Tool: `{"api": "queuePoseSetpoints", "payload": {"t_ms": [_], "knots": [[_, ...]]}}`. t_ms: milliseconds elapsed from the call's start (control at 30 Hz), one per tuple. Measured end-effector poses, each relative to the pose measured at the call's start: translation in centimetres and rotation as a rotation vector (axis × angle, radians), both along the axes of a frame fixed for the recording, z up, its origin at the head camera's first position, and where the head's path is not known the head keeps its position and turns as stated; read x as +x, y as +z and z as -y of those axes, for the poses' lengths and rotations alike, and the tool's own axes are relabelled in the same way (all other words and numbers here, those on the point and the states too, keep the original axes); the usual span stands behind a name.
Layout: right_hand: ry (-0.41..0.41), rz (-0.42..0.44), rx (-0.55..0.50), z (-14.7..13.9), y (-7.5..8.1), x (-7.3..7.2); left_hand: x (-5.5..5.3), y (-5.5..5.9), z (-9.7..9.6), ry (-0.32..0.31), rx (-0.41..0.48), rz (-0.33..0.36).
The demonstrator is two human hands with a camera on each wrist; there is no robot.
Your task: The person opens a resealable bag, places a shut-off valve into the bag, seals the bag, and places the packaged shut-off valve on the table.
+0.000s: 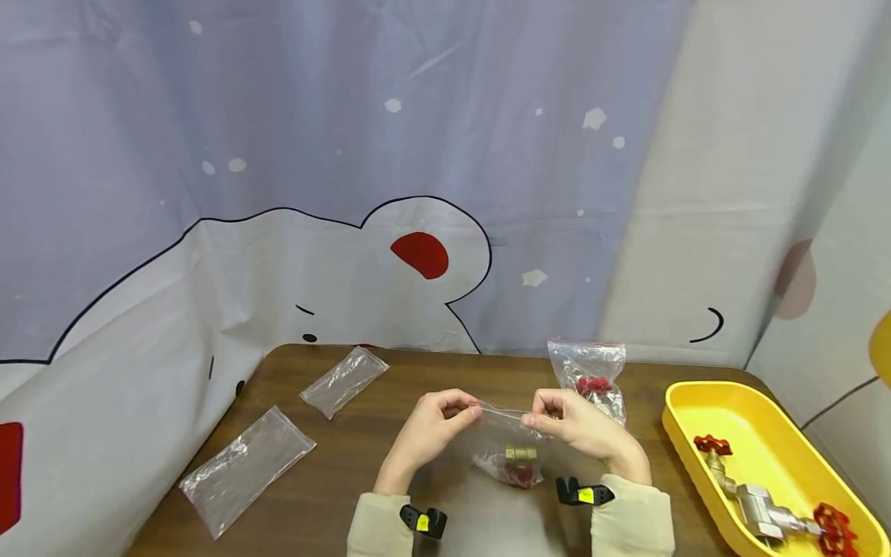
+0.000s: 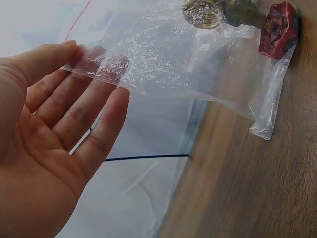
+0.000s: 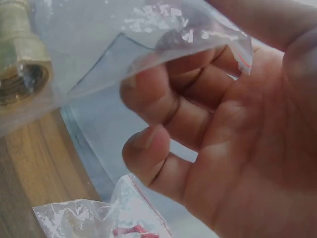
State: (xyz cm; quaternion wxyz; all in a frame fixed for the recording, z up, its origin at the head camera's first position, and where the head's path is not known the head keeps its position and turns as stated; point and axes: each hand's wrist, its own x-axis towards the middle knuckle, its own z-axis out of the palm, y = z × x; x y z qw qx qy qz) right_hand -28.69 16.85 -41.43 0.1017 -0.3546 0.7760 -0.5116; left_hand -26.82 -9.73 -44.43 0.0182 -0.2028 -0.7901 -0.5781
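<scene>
Between both hands hangs a clear zip-top plastic bag (image 1: 493,442), held by its upper edge over the table. Inside it sits a brass valve (image 1: 520,455) with a red handwheel (image 2: 278,30), low in the bag. My left hand (image 1: 433,433) pinches one top corner between thumb and fingers. My right hand (image 1: 581,427) pinches the opposite top corner. A thin red line runs along the bag's top edge in the left wrist view. In the right wrist view the valve's threaded brass opening (image 3: 22,82) shows through the plastic.
A second bag (image 1: 590,379) with a red-handled valve lies behind my right hand. Two flat clear bags, a larger one (image 1: 247,469) and a smaller one (image 1: 345,381), lie at left. A yellow tray (image 1: 748,398) at right holds red-handled valves (image 1: 762,510). A printed curtain hangs behind.
</scene>
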Motion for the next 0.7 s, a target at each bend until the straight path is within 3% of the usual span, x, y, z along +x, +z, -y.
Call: {"api": "queuePoseSetpoints", "payload": {"t_ms": [200,467,700], "knots": [[-0.022,-0.072,0.068,0.5,0.7,0.3,-0.2,0.0,-0.3,-0.003,0.005,-0.004],[-0.119,-0.203,0.156,2.9,1.7,0.6,0.0,0.4,-0.5,-0.004,0.038,0.023],[-0.148,-0.227,0.162,2.8,1.4,0.8,1.5,2.6,-1.1,-0.034,0.042,0.019]]}}
